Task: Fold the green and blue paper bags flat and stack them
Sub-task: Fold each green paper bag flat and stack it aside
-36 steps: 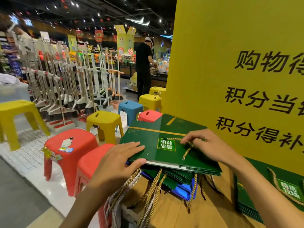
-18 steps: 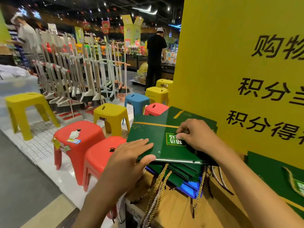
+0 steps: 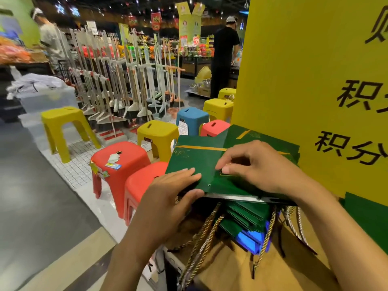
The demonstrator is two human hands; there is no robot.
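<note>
At the near edge of the worktop [image 3: 231, 267], cord handles [image 3: 201, 234] hang from a stack [image 3: 247, 219] of flat green and blue bags, and the top green bag [image 3: 201, 162] lies on it. The left hand [image 3: 168, 198] pinches its near left corner, thumb at the edge; the right hand [image 3: 260, 166], fingers curled, pinches something small on its face. The bag looks light, stiff and slippery, so corners and edges are better to hold than loose cords.

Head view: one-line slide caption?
Left hand and right hand hold a flattened green bag atop the bag stack.
</note>
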